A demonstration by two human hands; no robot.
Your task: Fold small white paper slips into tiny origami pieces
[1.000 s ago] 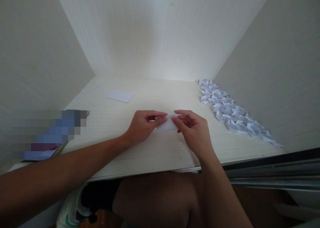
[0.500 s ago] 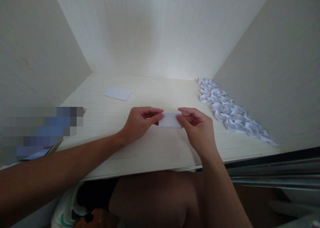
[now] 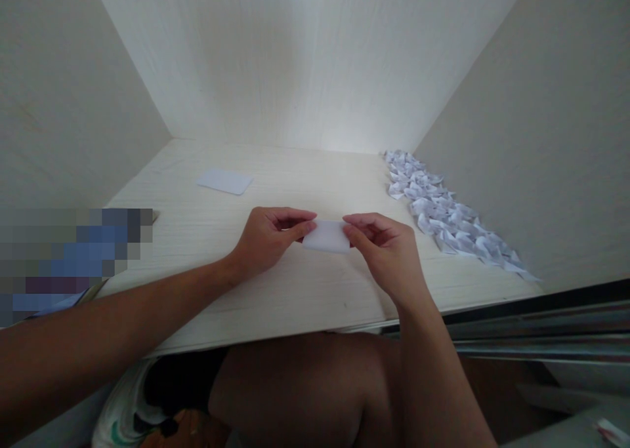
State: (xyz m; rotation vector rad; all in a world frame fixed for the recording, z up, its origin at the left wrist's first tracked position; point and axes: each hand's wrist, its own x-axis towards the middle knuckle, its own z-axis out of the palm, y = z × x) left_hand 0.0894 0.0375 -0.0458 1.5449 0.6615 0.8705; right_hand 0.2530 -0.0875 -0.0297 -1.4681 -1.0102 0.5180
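Between my two hands, just over the pale tabletop [image 3: 290, 304], is a small white piece of paper [image 3: 325, 237]. My left hand [image 3: 275, 238] pinches its left end between thumb and fingers. At the other end, my right hand [image 3: 381, 244] grips it the same way, with the thumb on the near face. Farther back on the left, a white paper sheet [image 3: 225, 181] with rounded corners lies flat, apart from both hands.
A long heap of folded white paper pieces [image 3: 438, 205] runs along the right wall [image 3: 536, 140]. Blurred-out blue items [image 3: 93, 258] sit at the left edge. Panels enclose the back and left, and the table's front edge is close to my legs.
Both hands still hold the paper. Their thumbs and fingers have shifted slightly toward its far edge, and the right hand's fingertips are closer together. The whole view has drifted a little.
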